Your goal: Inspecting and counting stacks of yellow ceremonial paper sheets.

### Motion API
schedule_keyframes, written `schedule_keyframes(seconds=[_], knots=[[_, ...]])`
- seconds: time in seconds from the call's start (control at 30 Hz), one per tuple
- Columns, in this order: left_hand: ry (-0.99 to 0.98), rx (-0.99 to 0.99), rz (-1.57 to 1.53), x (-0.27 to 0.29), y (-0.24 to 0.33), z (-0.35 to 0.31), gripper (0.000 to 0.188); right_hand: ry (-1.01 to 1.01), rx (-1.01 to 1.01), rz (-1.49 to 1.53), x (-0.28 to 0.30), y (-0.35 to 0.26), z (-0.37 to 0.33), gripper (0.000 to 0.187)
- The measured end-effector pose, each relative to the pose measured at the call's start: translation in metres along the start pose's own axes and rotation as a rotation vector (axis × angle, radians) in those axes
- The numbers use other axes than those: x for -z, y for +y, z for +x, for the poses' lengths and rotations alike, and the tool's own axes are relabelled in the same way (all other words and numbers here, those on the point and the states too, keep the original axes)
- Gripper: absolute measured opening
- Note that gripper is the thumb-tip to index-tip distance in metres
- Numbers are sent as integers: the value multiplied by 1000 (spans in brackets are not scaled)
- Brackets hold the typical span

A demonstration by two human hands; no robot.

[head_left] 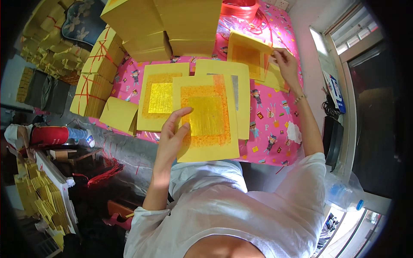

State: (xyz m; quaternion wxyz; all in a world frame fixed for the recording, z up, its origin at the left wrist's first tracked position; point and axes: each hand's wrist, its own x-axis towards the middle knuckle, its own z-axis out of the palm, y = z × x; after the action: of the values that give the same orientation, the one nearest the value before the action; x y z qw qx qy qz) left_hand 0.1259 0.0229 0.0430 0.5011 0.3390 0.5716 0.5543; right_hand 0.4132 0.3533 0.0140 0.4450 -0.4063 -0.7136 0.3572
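Note:
My left hand (173, 135) grips the left edge of a yellow paper sheet (206, 148) with a gold foil square and orange print, thumb lying on its face. Behind it lie a similar foil sheet (161, 98) on the left and a yellow sheet with silver foil (221, 68) on the right. At the back right, the fingers of my right hand (286, 64) are closed on the edge of another yellow sheet (247, 41), which is tilted up. An orange-printed sheet and more yellow paper show beneath it.
Tall yellow paper stacks (189, 21) stand at the back of the pink patterned table (269, 116). Bundles tied with red string (92, 92) line its left side. A red ribbon roll (240, 9) sits at the far edge. Another person (21, 137) is at the left.

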Motion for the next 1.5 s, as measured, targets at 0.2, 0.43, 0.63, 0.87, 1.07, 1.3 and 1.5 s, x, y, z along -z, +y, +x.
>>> schedule_keyframes(seconds=[0.2, 0.43, 0.63, 0.87, 1.07, 1.3, 1.5], knots=[[36, 3, -67, 3, 2, 6, 33, 48, 78, 97, -8, -85, -48, 14], [-7, 20, -131, 8, -8, 5, 37, -142, 122, 118, -27, -159, -154, 3], [125, -217, -215, 3, 3, -10, 66, -196, -133, -58, -39, -154, -196, 22], [184, -278, -108, 61, 17, -37, 52, -210, -379, 218, -34, -135, -199, 37], [180, -300, -304, 68, 62, -61, 48, -316, -461, 194, -34, -134, -195, 31], [-32, -270, -451, 20, 55, -18, 46, -320, -391, 204, -46, -139, -189, 26], [40, -98, -336, -17, -6, 31, 46, -349, -511, 305, -52, -133, -185, 22]])
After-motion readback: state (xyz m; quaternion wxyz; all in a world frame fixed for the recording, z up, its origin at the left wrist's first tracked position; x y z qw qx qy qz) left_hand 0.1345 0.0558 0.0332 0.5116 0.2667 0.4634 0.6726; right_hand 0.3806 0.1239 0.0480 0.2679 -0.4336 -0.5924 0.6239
